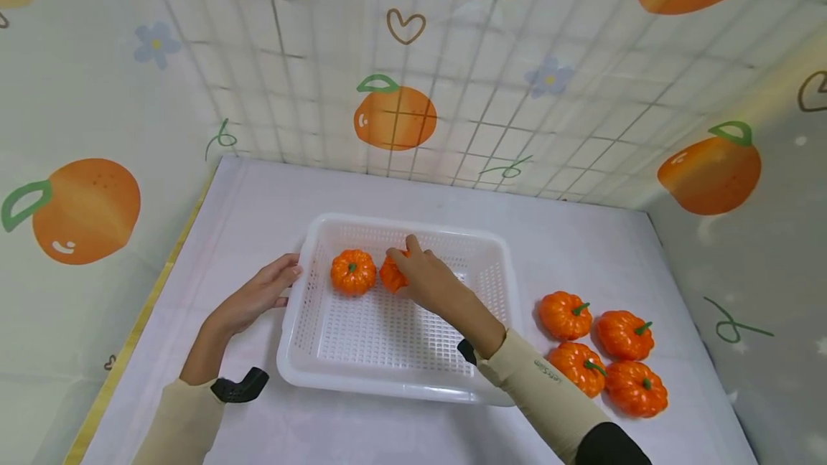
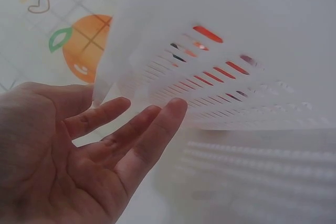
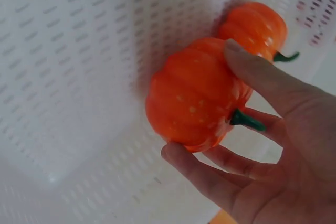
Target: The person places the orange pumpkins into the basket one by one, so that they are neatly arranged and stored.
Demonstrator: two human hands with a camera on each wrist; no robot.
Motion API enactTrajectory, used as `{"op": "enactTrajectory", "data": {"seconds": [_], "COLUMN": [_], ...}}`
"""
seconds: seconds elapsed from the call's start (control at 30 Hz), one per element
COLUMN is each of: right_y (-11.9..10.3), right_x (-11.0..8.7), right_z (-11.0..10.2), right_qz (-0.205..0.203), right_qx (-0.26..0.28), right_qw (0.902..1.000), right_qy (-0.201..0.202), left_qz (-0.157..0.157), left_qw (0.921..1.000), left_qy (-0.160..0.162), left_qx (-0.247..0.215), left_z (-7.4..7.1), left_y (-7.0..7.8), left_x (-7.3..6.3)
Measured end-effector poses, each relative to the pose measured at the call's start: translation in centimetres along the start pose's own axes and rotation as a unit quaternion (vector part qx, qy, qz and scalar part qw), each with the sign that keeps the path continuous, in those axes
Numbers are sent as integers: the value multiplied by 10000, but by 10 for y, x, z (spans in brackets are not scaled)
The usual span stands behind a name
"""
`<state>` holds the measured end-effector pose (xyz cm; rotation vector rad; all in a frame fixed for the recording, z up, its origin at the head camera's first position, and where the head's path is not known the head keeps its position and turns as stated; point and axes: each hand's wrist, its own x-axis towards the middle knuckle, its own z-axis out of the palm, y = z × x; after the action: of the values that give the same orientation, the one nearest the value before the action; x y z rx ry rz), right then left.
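A white plastic basket [image 1: 388,395] with perforated walls stands on the table. At its left rim my left hand [image 1: 261,291] holds the edge; in the left wrist view, the thumb is at the rim and the fingers [image 2: 152,140] lie along the outer wall. My right hand [image 1: 429,280] reaches inside the basket and grips a small orange pumpkin [image 3: 191,95] with a green stem. The thumb is on one side of it, fingertips on the other. Just left of that one, a second pumpkin [image 1: 352,273] sits on the basket floor.
Several more pumpkins [image 1: 636,387] are grouped on the white tabletop [image 1: 258,189], right of the basket. A grid panel [image 1: 478,142] behind a fruit-printed cloth rises at the back. Printed cloth also hangs on both sides.
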<state>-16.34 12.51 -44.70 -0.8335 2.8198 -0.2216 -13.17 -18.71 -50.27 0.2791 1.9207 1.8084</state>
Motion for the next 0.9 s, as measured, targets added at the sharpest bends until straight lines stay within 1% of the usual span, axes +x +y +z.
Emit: {"op": "enactTrajectory", "data": {"seconds": [0.27,0.53,0.63,0.73,0.8,0.9], "right_y": [-5,-4,-4,-3,0,7], "right_x": [2,2,1,-2,-3,-9], "right_z": [3,0,-4,-10,-16,-26], "right_qz": [-77,118,139,109,104,211], "right_qx": [-140,38,117,127,57,40], "right_qw": [9998,9992,9990,9994,9998,9997], "right_qy": [-71,-377,-409,-301,-131,145], "left_qz": [47,0,-1,-24,-4,5], "left_qw": [10000,10000,10000,9999,10000,10000], "left_qy": [6,50,57,80,55,47], "left_qx": [22,52,63,58,55,56], "left_z": [-1,0,0,0,-1,-1], "left_y": [-1,-1,-2,-2,-2,-1], "left_x": [1,0,0,0,-1,0]}}
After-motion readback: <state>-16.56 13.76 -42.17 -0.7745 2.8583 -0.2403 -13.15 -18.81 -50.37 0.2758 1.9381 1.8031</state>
